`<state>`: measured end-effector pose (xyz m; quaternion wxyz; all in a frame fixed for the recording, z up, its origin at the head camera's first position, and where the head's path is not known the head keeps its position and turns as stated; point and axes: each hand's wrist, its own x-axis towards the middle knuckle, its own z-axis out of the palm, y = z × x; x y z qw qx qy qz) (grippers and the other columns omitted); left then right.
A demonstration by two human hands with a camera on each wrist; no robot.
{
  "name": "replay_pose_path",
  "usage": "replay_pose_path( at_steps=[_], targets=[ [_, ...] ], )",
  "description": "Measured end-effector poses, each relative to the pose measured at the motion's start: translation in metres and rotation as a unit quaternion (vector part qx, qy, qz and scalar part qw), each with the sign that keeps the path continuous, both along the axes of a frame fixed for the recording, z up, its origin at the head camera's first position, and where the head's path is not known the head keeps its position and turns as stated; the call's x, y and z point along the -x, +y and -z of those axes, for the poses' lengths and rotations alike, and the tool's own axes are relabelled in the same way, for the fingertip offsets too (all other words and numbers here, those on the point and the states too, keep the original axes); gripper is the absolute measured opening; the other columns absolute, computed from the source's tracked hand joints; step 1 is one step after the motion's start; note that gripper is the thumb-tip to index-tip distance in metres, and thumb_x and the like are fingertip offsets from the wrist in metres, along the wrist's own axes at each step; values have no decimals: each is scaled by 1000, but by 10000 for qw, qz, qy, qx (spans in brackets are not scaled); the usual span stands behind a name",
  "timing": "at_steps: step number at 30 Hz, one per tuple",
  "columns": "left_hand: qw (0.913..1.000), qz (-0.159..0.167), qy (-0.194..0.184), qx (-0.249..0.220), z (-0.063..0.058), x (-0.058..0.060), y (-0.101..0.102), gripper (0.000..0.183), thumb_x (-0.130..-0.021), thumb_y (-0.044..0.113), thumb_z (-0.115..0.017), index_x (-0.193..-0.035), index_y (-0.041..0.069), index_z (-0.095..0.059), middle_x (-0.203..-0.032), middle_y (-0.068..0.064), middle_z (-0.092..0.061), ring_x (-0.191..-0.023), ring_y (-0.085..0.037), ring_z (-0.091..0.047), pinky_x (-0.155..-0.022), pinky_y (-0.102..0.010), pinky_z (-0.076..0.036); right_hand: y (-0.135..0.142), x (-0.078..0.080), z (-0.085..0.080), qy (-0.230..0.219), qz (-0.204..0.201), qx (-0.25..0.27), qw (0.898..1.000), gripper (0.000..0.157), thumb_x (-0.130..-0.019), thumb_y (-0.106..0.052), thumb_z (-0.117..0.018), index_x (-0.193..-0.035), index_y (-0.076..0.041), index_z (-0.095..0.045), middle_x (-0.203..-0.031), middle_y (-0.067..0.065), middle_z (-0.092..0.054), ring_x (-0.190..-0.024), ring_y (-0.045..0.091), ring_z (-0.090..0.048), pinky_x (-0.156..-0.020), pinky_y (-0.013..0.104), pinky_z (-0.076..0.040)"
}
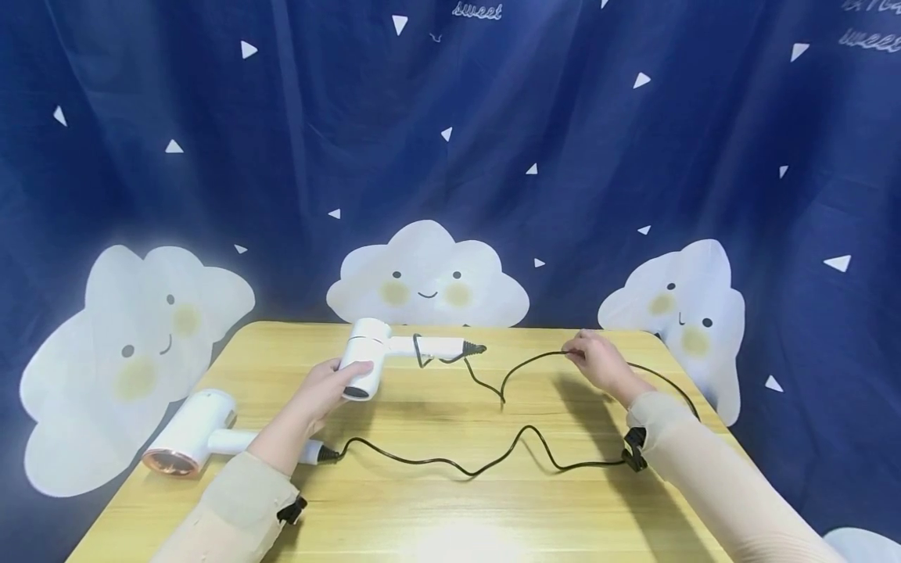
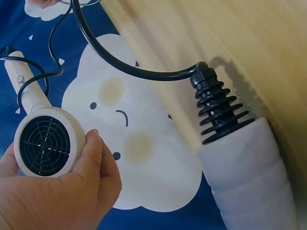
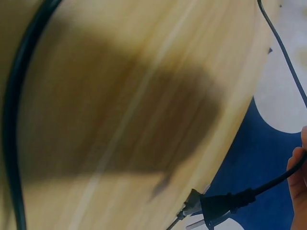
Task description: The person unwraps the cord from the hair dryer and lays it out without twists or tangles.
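In the head view my left hand (image 1: pixel 331 391) grips the barrel of a small white hair dryer (image 1: pixel 367 356), holding it over the far part of the table with its handle pointing right. The left wrist view shows the dark round grille of this dryer (image 2: pixel 45 146) between thumb and fingers, and black cord looped about its handle. On the right, my right hand (image 1: pixel 598 363) pinches that dryer's black cord (image 1: pixel 524 363) above the table. A black plug (image 3: pixel 216 208) appears in the right wrist view beside the fingers (image 3: pixel 297 187), which are partly cut off by the frame.
A larger white hair dryer (image 1: pixel 193 434) with a copper-coloured rim lies at the table's left side, its handle partly behind my left forearm. Its black cord (image 1: pixel 450 465) runs in bends across the wooden table (image 1: pixel 394 516). Behind the table hangs a blue curtain (image 1: pixel 493 258).
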<state>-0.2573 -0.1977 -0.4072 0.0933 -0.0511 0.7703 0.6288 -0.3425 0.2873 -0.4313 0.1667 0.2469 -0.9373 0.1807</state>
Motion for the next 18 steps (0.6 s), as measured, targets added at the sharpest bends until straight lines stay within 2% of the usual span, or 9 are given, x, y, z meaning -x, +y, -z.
replay_pose_path(
  at_steps=[8, 14, 18],
  targets=[
    [10000, -53, 68, -17, 0, -1, 0, 65, -95, 39, -65, -136, -8, -49, -119, -15, -63, -99, -19, -63, -94, -34, -48, 2, -5, 12, -183, -116, -176, 9996, 12, -87, 3, -72, -98, 0, -75, -88, 4, -62, -81, 22, -61, -73, 40, -54],
    [10000, -63, 20, -65, 1, -2, -2, 62, -96, 39, -65, -135, -7, -51, -117, -12, -65, -98, -18, -63, -94, -35, -47, 4, -7, 23, 38, -391, -515, 9979, 11, -85, 4, -74, -94, -2, -75, -87, 3, -63, -83, 24, -63, -75, 41, -55],
    [9999, -87, 34, -65, 4, 0, -3, 61, -96, 40, -65, -134, -6, -53, -117, -12, -65, -98, -18, -63, -93, -33, -47, 6, -10, 26, -222, -333, -703, 9967, 13, -85, 4, -75, -95, -4, -76, -88, 1, -62, -85, 23, -63, -76, 40, -56]
  ],
)
